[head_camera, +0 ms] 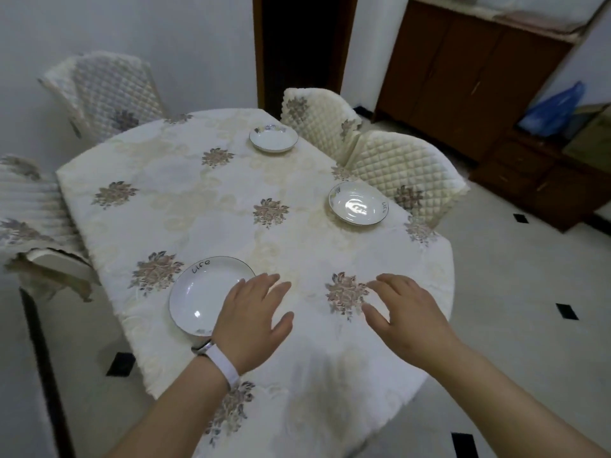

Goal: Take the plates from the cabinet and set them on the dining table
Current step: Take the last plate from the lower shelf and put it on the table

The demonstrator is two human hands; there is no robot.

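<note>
In the middle of the room, the dining table (pixel 205 200) fills most of the view, draped in a cream cloth with floral sprigs. Behind it to the right, a dark brown cabinet (pixel 463 77) stands against the wall with its doors closed. Quilted chairs (pixel 396 163) are drawn up along the table's right and far sides. Both bare hands are stretched out over the near part of the cloth, palms down. The left hand (pixel 251 319) has straight, slightly spread fingers and holds nothing; the right hand (pixel 410 312), well apart from it, has loosely spread, faintly bent fingers and is also empty. Three white plates lie on the cloth: the near plate (pixel 201 295) just beside the left hand, the right plate (pixel 358 203) at the right edge, and the far plate (pixel 273 138) near the far end. A white wristband (pixel 221 358) circles the left wrist.
</note>
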